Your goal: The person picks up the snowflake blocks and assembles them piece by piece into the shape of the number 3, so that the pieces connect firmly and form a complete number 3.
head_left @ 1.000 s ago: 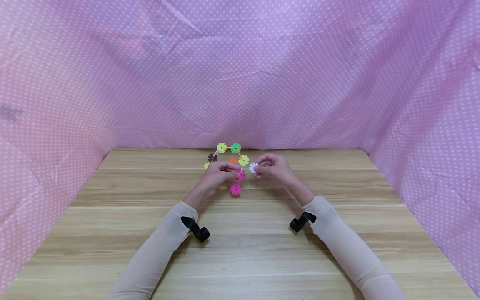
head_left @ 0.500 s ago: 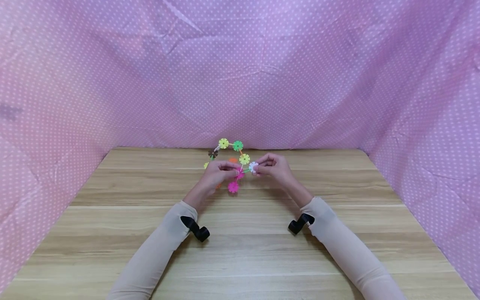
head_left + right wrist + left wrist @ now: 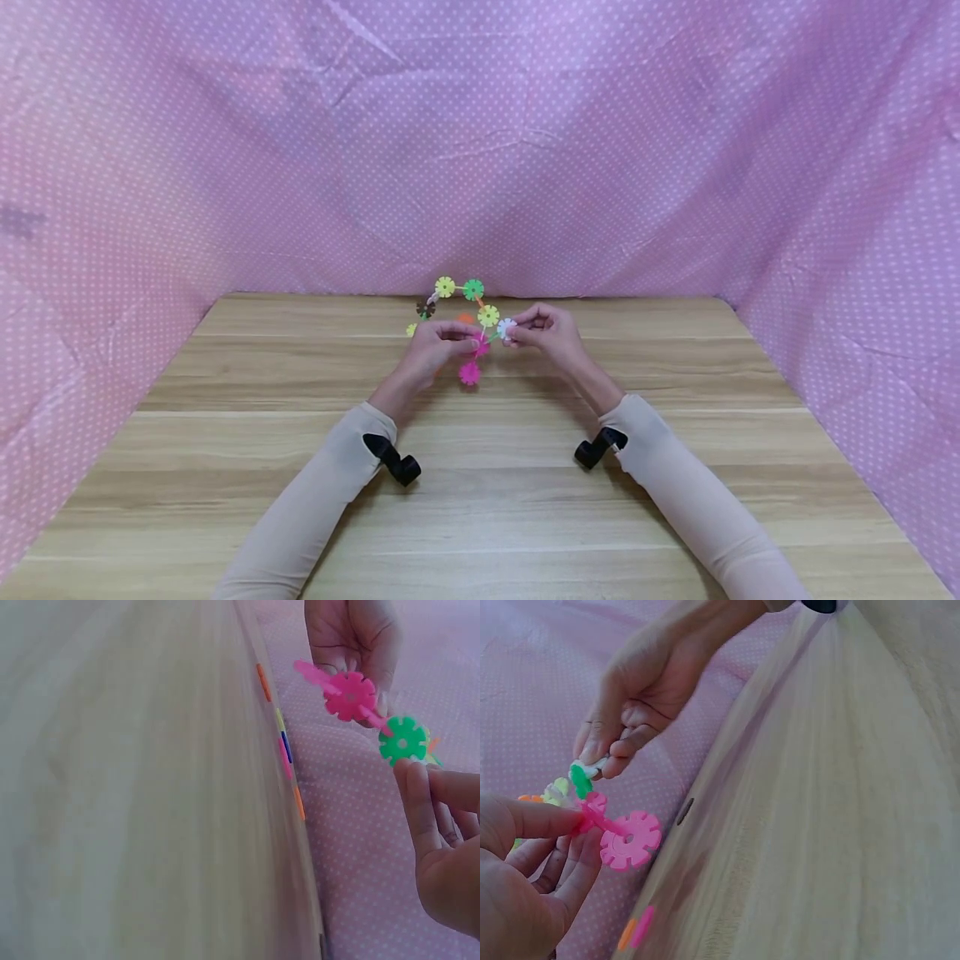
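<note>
My left hand (image 3: 433, 346) pinches a pink snowflake disc (image 3: 482, 345) between thumb and fingers. Slotted to it, a second pink disc (image 3: 619, 853) hangs toward the camera. My right hand (image 3: 551, 335) grips a white disc (image 3: 506, 327) at its edge, and a green disc (image 3: 391, 742) joins this white one to the pink part. From the held pink disc, a curved chain runs away over the table: a yellow disc (image 3: 488, 316), a green disc (image 3: 472, 289), another yellow, then a brown disc (image 3: 425, 309). The left hand hides part of the chain.
Several loose discs lie flat on the wooden table (image 3: 480, 500), including an orange disc (image 3: 465, 318) behind the left hand and a blue disc (image 3: 286, 747). A pink dotted cloth (image 3: 480, 167) hangs behind the table's far edge and along both sides.
The chain's far discs and the hanging pink disc have risen slightly. My right hand has tilted the white disc a little upward. Both hands keep their holds.
</note>
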Motion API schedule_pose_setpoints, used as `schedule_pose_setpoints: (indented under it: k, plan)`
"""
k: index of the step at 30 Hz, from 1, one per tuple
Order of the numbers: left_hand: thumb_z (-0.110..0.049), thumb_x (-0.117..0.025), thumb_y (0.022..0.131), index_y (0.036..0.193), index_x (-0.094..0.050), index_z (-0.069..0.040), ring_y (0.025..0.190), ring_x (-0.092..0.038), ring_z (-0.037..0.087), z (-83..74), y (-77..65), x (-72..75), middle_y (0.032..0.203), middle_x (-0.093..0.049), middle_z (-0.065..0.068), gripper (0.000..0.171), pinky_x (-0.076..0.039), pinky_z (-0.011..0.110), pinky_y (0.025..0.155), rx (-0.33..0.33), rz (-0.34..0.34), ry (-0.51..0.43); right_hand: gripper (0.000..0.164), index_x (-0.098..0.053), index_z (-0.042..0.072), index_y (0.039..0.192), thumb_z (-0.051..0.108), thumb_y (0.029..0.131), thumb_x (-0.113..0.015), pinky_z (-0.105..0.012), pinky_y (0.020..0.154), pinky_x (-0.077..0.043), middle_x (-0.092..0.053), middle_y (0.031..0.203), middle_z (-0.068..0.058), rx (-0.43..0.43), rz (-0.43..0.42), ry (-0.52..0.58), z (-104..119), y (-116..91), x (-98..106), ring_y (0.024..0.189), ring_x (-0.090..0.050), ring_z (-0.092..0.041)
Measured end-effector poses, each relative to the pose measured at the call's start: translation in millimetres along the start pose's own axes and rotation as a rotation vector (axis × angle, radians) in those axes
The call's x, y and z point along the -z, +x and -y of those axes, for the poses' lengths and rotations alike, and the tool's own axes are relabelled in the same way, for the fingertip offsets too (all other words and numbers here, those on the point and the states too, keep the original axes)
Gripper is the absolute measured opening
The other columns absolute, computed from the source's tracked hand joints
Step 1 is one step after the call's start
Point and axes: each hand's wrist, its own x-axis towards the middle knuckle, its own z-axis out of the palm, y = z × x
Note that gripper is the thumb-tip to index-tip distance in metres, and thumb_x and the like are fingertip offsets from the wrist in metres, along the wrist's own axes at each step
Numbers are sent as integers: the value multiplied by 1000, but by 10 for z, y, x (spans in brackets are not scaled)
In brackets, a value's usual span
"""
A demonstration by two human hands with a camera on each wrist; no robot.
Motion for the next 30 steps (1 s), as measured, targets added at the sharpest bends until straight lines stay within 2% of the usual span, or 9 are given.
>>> schedule_pose_setpoints:
  k: [8, 16, 21, 25, 30]
  plan:
    - [8, -70, 89, 114, -71, 10, 84, -72, 15, 31, 19, -20, 93, -74, 5, 24, -63, 30, 82, -1, -16, 11, 24, -62, -18, 105, -9, 87, -74, -31, 73, -64, -74, 90, -13, 6, 12, -77, 52, 14, 5, 73, -73, -15]
    - [12, -70, 87, 112, -70, 12, 83, -73, 18, 33, 23, -34, 90, -72, 6, 25, -63, 34, 85, 0, -32, 4, 22, -61, -20, 104, -14, 85, -71, -32, 74, -65, -73, 85, -7, -7, 32, -71, 50, 27, 15, 72, -73, -16]
    - [11, -71, 87, 109, -72, 10, 82, -72, 17, 12, 14, -15, 90, -73, 7, 23, -63, 32, 82, -27, -43, 42, 21, -61, -19, 102, -15, 85, -71, -31, 73, -65, -74, 83, -4, -9, 38, -76, 47, 22, -3, 71, -73, -14]
    - [7, -71, 89, 112, -71, 10, 81, -71, 12, -20, 10, 14, 92, -74, 7, 23, -62, 28, 81, -45, -25, 35, 20, -59, -20, 103, -15, 86, -70, -33, 75, -65, -74, 82, -3, 12, 36, -35, 47, 13, -18, 72, -74, -14]
    - [4, -67, 93, 118, -66, 12, 82, -70, 7, -33, -1, 8, 95, -72, 5, 26, -60, 21, 78, -57, 29, 25, 14, -57, -14, 100, -16, 89, -66, -34, 76, -64, -73, 83, -4, 40, 38, 48, 49, -3, -29, 73, -75, -15]
